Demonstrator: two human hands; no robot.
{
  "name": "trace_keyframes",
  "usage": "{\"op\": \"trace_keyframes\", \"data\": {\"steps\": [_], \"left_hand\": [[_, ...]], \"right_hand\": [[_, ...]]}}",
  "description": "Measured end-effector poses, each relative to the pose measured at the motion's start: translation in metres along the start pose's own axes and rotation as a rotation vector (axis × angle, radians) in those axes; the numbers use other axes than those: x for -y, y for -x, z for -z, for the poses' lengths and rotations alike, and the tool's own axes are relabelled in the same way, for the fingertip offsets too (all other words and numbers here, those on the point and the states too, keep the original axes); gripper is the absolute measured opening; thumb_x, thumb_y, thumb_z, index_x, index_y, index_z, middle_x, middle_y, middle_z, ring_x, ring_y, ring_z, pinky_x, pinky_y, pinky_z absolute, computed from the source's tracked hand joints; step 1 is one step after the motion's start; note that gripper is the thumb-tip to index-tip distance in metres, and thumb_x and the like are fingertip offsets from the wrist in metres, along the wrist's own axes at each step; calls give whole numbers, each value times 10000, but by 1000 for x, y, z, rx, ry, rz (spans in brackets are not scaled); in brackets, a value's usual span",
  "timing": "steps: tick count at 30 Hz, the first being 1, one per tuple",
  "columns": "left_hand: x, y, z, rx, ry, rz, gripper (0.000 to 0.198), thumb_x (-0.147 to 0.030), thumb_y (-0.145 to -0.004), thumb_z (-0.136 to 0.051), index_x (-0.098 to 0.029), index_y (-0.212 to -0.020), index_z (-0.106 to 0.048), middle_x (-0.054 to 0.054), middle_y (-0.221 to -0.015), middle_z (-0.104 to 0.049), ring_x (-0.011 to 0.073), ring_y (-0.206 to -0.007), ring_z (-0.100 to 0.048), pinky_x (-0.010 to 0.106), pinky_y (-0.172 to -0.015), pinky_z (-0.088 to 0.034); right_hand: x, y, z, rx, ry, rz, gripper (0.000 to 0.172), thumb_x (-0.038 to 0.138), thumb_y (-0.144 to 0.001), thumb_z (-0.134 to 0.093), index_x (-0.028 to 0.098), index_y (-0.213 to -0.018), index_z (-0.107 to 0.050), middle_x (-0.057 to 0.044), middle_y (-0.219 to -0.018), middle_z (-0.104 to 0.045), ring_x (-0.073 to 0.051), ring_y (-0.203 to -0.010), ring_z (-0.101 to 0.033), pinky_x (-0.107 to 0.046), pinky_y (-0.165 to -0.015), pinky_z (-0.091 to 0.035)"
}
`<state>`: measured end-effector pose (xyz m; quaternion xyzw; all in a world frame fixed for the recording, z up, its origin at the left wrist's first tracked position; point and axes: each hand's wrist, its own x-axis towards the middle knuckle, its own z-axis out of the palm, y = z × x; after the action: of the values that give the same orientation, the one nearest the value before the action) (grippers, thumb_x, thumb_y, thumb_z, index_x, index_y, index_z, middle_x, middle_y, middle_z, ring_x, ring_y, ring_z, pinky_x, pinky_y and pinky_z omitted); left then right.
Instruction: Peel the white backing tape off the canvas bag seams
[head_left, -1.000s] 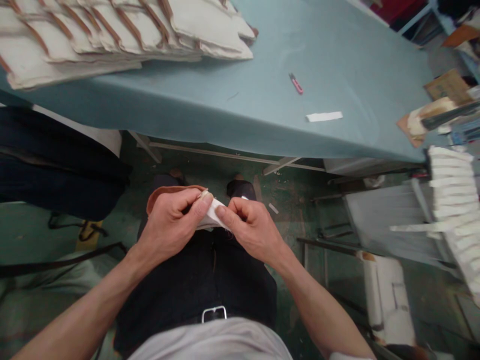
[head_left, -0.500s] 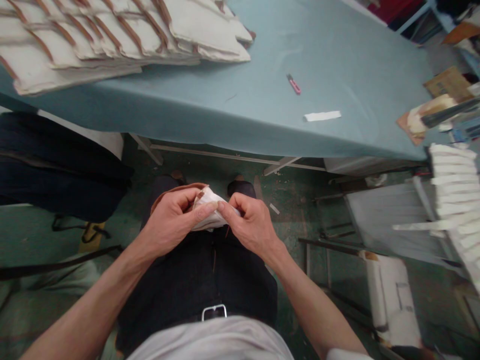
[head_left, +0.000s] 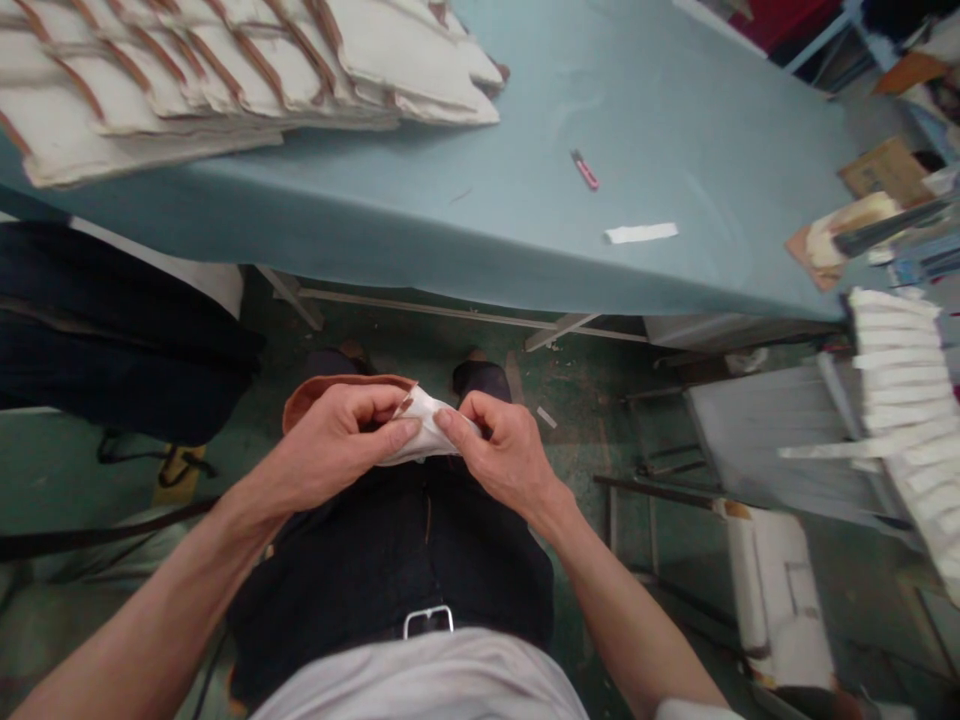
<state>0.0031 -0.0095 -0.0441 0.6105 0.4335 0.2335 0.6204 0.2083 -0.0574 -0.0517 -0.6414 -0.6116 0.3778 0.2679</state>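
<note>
My left hand [head_left: 337, 440] and my right hand [head_left: 502, 450] meet in front of my waist, both closed on a small white cloth piece [head_left: 421, 436] with a brown leather-like edge [head_left: 315, 392]. The thumbs and forefingers pinch the white fabric between them. Most of the piece is hidden under my fingers. Below the hands are my dark trousers and a belt buckle [head_left: 427, 620].
A blue-grey table [head_left: 525, 240] stands ahead, bearing a stack of cream bags with brown straps [head_left: 225, 70], a pink utility knife [head_left: 585, 170] and a white strip [head_left: 641, 233]. White folded pieces [head_left: 900, 400] lie on a rack at right. Dark bags [head_left: 112, 340] sit at left.
My hands have stayed together on the cloth piece, shifting it slightly between the fingers; the brown edge shows a little more at the left. The view drifted slightly.
</note>
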Motion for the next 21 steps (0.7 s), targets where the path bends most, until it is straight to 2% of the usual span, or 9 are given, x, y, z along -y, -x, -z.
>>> {"op": "trace_keyframes", "data": {"steps": [4, 7, 12, 16, 18, 21], "left_hand": [[8, 1, -7, -75, 100, 109, 257, -383, -773, -692, -138, -698, -690, -14, -655, -581, 106, -585, -485, 189, -527, -367], [8, 1, -11, -111, 192, 156, 279, -414, -733, -720, -136, -740, -731, -1, -658, -624, 125, -589, -522, 203, -530, -411], [0, 3, -15, -146, 225, 154, 271, -420, -736, -761, -149, -753, -768, 18, -687, -672, 149, -598, -572, 223, -528, -451], [0, 5, -21, -175, 294, 193, 257, -408, -705, -768, -154, -734, -748, 7, -654, -659, 124, -528, -528, 212, -483, -405], [1, 6, -22, -154, 294, 188, 271, -415, -709, -766, -147, -741, -752, 4, -650, -653, 115, -527, -513, 206, -487, -398], [1, 7, -17, -156, 235, 134, 267, -401, -739, -773, -139, -794, -776, 14, -706, -684, 131, -601, -560, 211, -551, -445]], "right_hand": [[0, 2, -6, -8, 22, 29, 440, 531, -970, -559, 225, -660, -501, 63, -561, -456, -101, -516, -404, -276, -574, -263], [3, 3, -7, -14, 62, 30, 436, 553, -947, -583, 232, -667, -490, 61, -562, -460, -107, -517, -406, -277, -572, -261], [13, 0, -3, -42, 137, -19, 443, 570, -887, -627, 239, -645, -461, 52, -567, -455, -119, -536, -402, -283, -579, -244], [15, -2, 3, 51, 64, -98, 391, 534, -823, -651, 240, -641, -467, 54, -581, -472, -119, -552, -418, -269, -566, -261], [15, 1, 8, 95, 36, -119, 381, 528, -838, -651, 238, -651, -489, 55, -584, -476, -119, -554, -430, -264, -557, -268], [16, 13, 20, 45, 144, -64, 353, 476, -896, -626, 232, -666, -516, 57, -570, -452, -118, -538, -412, -277, -572, -256]]}}
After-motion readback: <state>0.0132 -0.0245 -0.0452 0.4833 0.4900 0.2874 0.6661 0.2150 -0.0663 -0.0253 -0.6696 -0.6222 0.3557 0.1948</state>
